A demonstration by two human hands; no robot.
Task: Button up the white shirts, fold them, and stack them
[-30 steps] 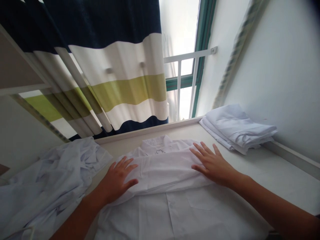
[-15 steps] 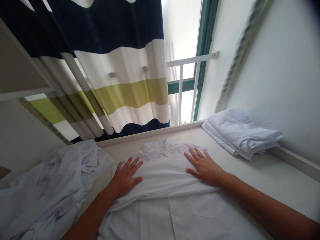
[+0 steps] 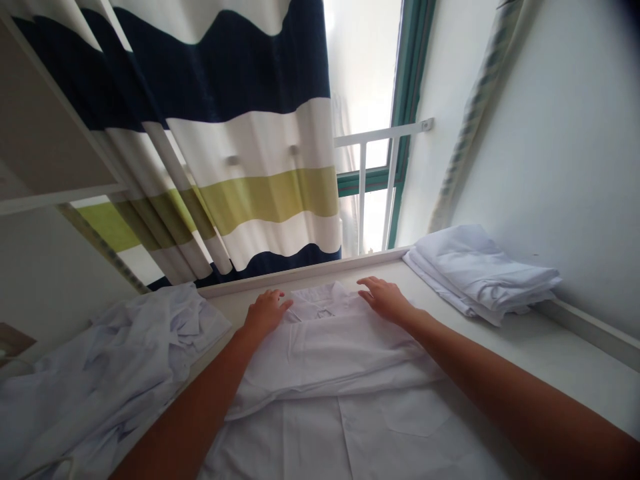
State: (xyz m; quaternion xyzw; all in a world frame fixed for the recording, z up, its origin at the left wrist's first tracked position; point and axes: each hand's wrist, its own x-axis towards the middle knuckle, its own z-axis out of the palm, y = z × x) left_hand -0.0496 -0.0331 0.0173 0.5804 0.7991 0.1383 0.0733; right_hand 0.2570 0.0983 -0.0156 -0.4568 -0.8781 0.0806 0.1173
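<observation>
Grip, both hands: I find the left hand and the right hand lying flat and loosely spread, closed on nothing, palms down on the far end of the white shirt. The left rests at the left shoulder, the right at the right shoulder, with the collar between them. The shirt lies on the worktop with its long axis running from me toward the window rail, lower part folded up over the chest. Both hands reach equally far. A folded stack sits well apart to the right; a crumpled heap lies left
</observation>
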